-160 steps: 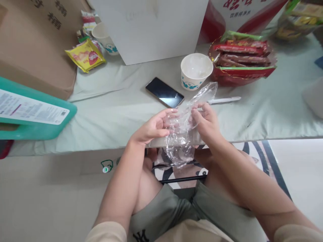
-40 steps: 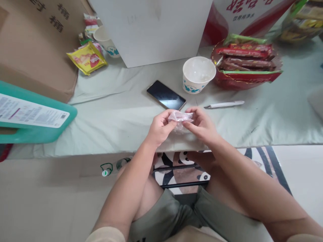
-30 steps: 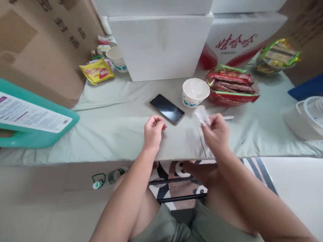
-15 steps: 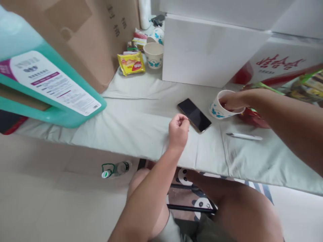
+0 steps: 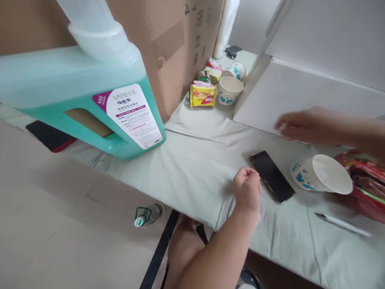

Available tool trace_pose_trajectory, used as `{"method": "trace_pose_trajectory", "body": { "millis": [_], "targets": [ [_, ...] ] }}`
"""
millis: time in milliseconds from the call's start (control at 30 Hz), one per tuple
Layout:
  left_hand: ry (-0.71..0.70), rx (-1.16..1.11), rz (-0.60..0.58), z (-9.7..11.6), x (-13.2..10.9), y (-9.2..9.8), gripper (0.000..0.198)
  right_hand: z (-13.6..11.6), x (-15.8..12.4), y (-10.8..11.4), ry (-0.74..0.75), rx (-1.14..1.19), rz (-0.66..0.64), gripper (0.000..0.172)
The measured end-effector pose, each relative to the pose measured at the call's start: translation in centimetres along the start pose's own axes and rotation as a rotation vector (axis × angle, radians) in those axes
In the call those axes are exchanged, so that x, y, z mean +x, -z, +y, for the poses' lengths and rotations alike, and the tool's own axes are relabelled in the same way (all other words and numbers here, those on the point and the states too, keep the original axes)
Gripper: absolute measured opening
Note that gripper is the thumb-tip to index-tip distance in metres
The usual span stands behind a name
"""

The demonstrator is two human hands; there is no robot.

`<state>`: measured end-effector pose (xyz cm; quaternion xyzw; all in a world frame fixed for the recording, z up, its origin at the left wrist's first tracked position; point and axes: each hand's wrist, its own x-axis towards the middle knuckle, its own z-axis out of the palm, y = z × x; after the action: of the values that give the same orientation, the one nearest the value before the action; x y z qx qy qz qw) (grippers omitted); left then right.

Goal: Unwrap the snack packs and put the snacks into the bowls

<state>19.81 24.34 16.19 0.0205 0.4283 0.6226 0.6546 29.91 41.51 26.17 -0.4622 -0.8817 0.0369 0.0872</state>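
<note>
My left hand rests as a closed fist on the pale green tablecloth, just left of a black phone; nothing shows in it. My right hand hovers above the table in front of the white box. Its fingers stretch leftward, blurred by motion, with nothing visible in them. A white paper cup with blue print stands tilted in view to the right of the phone, below my right forearm.
A large green detergent jug and a cardboard box fill the left. A yellow snack packet and two paper cups sit at the back. A pen and red snack bag lie right. A bottle lies on the floor.
My right hand carried the crumpled clear plastic to the paper cup, left the cup, and now reaches leftward above the table. My left hand stayed fisted by the phone. The view swung left.
</note>
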Motion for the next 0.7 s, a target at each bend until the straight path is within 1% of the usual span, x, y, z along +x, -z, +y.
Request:
{"method": "trace_pose_trajectory", "body": {
  "millis": [33, 67, 133, 200, 233, 267, 333, 400, 433, 500, 600, 667, 700],
  "targets": [
    [0.049, -0.046, 0.027, 0.2, 0.2, 0.1, 0.010, -1.9, 1.9, -0.7, 0.041, -0.022, -0.123, 0.015],
    [0.101, -0.098, 0.051, 0.4, 0.4, 0.2, 0.014, -4.0, 4.1, -1.6, 0.100, -0.046, -0.130, 0.025],
    [0.196, -0.208, 0.083, 0.8, 0.8, 0.5, 0.019, -7.9, 9.0, -3.9, 0.237, -0.088, -0.048, 0.044],
    [0.241, -0.267, 0.091, 1.2, 1.2, 0.8, 0.021, -10.6, 13.7, -6.2, 0.262, -0.125, -0.010, 0.057],
    [0.238, -0.270, 0.091, 1.3, 1.3, 1.0, 0.021, -11.4, 15.8, -7.1, 0.242, -0.138, 0.003, 0.060],
    [0.223, -0.260, 0.085, 1.4, 1.4, 1.1, 0.021, -11.7, 17.4, -8.0, 0.211, -0.149, 0.000, 0.058],
    [0.192, -0.237, 0.075, 1.7, 1.6, 1.2, 0.021, -11.6, 19.3, -9.3, 0.124, -0.178, -0.030, 0.058],
    [0.206, -0.244, 0.071, 1.9, 1.6, 1.1, 0.021, -11.1, 19.2, -10.3, 0.066, -0.211, -0.071, 0.052],
    [0.230, -0.253, 0.070, 2.0, 1.5, 1.1, 0.020, -10.9, 18.5, -10.7, 0.052, -0.221, -0.083, 0.049],
    [0.276, -0.267, 0.067, 2.0, 1.4, 0.9, 0.019, -10.7, 16.3, -11.4, 0.064, -0.220, -0.099, 0.048],
    [0.285, -0.279, 0.068, 1.9, 1.4, 0.9, 0.018, -10.6, 11.9, -11.5, 0.052, -0.178, -0.153, 0.048],
    [0.223, -0.276, 0.086, 1.8, 1.4, 1.3, 0.019, -10.2, 8.2, -10.5, -0.002, -0.111, -0.165, 0.046],
    [0.168, -0.257, 0.103, 1.8, 1.4, 1.5, 0.019, -9.8, 5.9, -9.7, -0.045, -0.064, -0.139, 0.045]
  ]
}}
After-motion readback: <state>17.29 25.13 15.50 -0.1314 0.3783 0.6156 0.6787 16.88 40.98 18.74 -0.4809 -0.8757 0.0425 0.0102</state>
